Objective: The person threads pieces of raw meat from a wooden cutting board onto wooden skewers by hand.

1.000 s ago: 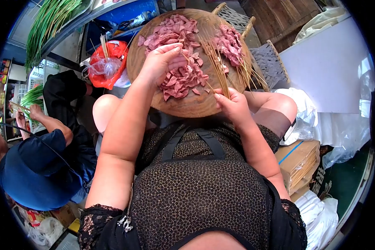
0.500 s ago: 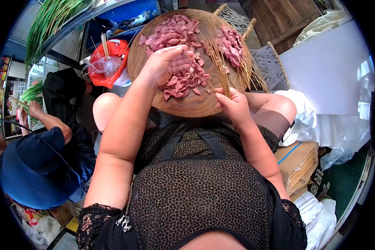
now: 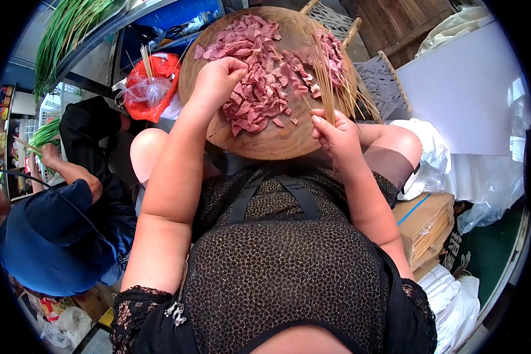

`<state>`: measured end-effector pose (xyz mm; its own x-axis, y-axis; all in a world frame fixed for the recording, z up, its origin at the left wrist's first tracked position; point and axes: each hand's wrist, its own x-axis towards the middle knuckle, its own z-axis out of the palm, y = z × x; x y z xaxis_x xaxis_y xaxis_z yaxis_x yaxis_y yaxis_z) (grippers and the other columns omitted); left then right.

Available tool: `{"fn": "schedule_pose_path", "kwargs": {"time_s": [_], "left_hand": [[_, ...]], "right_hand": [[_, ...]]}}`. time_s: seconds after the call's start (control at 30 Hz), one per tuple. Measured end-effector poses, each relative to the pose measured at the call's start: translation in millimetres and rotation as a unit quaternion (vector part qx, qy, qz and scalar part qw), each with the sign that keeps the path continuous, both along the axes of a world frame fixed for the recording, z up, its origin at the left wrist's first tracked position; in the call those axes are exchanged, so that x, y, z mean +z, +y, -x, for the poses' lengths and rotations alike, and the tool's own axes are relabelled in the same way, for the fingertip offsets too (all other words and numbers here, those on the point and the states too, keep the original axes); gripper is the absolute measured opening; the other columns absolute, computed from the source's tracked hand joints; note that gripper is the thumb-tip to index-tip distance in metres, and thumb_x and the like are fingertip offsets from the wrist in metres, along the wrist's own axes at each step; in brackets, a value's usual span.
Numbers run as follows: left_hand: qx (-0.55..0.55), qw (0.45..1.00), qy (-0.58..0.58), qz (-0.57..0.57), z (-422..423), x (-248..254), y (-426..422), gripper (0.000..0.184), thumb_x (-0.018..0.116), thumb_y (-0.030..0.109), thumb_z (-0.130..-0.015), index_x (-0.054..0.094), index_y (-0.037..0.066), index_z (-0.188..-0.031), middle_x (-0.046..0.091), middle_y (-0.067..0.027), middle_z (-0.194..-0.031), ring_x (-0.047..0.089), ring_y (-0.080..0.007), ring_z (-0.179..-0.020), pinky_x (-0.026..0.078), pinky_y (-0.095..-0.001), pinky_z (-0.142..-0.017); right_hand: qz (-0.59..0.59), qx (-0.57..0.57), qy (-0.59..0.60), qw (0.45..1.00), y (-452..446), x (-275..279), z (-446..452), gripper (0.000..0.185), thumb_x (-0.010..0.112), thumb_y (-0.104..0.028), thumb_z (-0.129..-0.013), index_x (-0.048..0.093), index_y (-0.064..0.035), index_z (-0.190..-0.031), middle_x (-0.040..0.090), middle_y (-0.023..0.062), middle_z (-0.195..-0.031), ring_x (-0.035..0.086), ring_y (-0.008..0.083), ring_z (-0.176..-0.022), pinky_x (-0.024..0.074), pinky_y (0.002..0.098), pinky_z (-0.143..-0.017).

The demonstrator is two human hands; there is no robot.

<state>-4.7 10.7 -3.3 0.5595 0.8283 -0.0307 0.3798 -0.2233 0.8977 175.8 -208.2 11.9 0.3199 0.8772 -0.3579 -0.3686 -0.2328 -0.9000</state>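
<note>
On a round wooden board [image 3: 253, 147] lies a large heap of sliced raw meat [image 3: 253, 100]. My left hand [image 3: 220, 79] is over the left side of this heap, its fingers curled together; whatever may be between them is hidden. Gripped in my right hand [image 3: 337, 137], at the board's near right edge, is a bundle of thin bamboo skewers [image 3: 323, 76], pointing away from me. A single skewer [image 3: 305, 102] sticks out apart from the bundle near my thumb. Behind the bundle, skewered meat [image 3: 331, 56] rests on the right side of the board, its bare sticks [image 3: 358, 101] fanning toward me.
Left of the board sits a red plastic bag [image 3: 159, 97] with upright skewers in it. A co-worker in dark blue [image 3: 53, 236] holds green stalks at the far left. A woven seat [image 3: 380, 85] and a pale panel [image 3: 460, 94] stand right. A packet of sticks [image 3: 428, 227] lies below.
My left hand has gone from loosely open over the meat to curled closed, slightly further left. My right hand has shifted slightly right, and the skewer bundle now stands straighter.
</note>
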Motion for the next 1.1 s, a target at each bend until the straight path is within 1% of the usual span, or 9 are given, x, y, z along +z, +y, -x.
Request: {"fn": "schedule_pose_path", "kwargs": {"time_s": [0.07,0.1,0.23,0.77,0.87,0.93,1.0,1.07,1.1], "left_hand": [[-0.028,0.976,0.162,-0.141,5,19,-10,0.015,0.066,0.016,-0.076,0.066,0.006,-0.087,0.065,-0.0099,-0.085,0.062,-0.0202,-0.076,0.047,-0.0281,-0.07],[-0.059,0.966,0.21,-0.142,8,18,-9,0.016,0.066,0.012,-0.069,0.067,0.011,-0.084,0.064,-0.0127,-0.087,0.06,-0.0285,-0.084,0.047,-0.0352,-0.076],[-0.127,0.931,0.267,-0.213,17,-2,-8,0.025,0.064,0.006,-0.063,0.066,0.009,-0.088,0.061,-0.0134,-0.088,0.055,-0.0303,-0.093,0.045,-0.0362,-0.082],[-0.127,0.926,0.255,-0.249,11,7,-16,0.025,0.056,0.0,-0.071,0.063,0.007,-0.094,0.062,-0.017,-0.091,0.058,-0.0346,-0.087,0.046,-0.0384,-0.077],[-0.131,0.933,0.249,-0.226,11,8,-10,0.022,0.053,0.002,-0.076,0.063,0.008,-0.095,0.064,-0.0146,-0.089,0.062,-0.0272,-0.082,0.048,-0.037,-0.071],[-0.037,0.997,0.033,-0.066,9,5,-5,0.014,0.053,0.007,-0.084,0.062,0.005,-0.094,0.066,-0.0072,-0.088,0.063,-0.0184,-0.079,0.049,-0.0299,-0.066],[-0.02,1.0,-0.012,0.018,7,3,2,0.016,0.05,0.011,-0.089,0.059,0.004,-0.101,0.065,-0.0063,-0.094,0.062,-0.0127,-0.082,0.049,-0.0241,-0.067],[0.038,0.928,-0.218,0.301,2,10,2,0.022,0.051,0.01,-0.089,0.052,0.005,-0.111,0.063,-0.0107,-0.098,0.062,-0.0162,-0.082,0.051,-0.0251,-0.069],[0.042,0.911,-0.241,0.333,0,13,0,0.028,0.05,0.009,-0.089,0.045,0.005,-0.116,0.06,-0.0131,-0.105,0.061,-0.0195,-0.088,0.053,-0.0293,-0.076]], "right_hand": [[0.004,-0.005,0.004,1.0,-3,-2,-2,0.017,0.058,-0.014,-0.086,0.056,-0.0053,-0.1,0.055,0.0004,-0.063,0.035,0.0026,-0.037,0.025,0.0158,-0.033],[0.004,-0.005,0.005,1.0,-4,-3,-2,0.017,0.058,-0.014,-0.086,0.056,-0.0053,-0.1,0.055,0.0004,-0.063,0.035,0.0026,-0.037,0.025,0.0158,-0.033],[0.022,0.001,0.011,1.0,-7,-4,-3,0.018,0.059,-0.013,-0.085,0.055,-0.0041,-0.1,0.055,0.0009,-0.062,0.037,0.0024,-0.039,0.0258,0.0162,-0.036],[0.023,0.005,0.023,0.999,-7,1,2,0.017,0.059,-0.013,-0.085,0.056,-0.0043,-0.1,0.055,0.0004,-0.062,0.038,0.0026,-0.04,0.0262,0.0165,-0.037],[0.023,0.005,0.018,1.0,-6,0,2,0.017,0.059,-0.013,-0.085,0.056,-0.0044,-0.099,0.055,0.0002,-0.062,0.038,0.0027,-0.041,0.0265,0.0163,-0.038],[0.031,0.011,0.016,0.999,-7,0,2,0.017,0.059,-0.013,-0.084,0.056,-0.0044,-0.099,0.055,0.0,-0.063,0.039,0.0029,-0.042,0.0273,0.0164,-0.039],[0.039,0.019,0.013,0.999,-6,0,3,0.018,0.06,-0.013,-0.084,0.056,-0.0044,-0.099,0.055,-0.0001,-0.063,0.04,0.0031,-0.043,0.0282,0.0164,-0.04],[0.032,0.029,0.003,0.999,-5,-1,9,0.019,0.06,-0.014,-0.084,0.057,-0.0044,-0.099,0.055,-0.0007,-0.063,0.043,0.0035,-0.046,0.0298,0.0167,-0.042],[0.035,0.044,-0.005,0.998,-4,-4,9,0.019,0.06,-0.016,-0.084,0.057,-0.0043,-0.099,0.055,-0.001,-0.064,0.044,0.0039,-0.049,0.0312,0.0171,-0.043]]}}
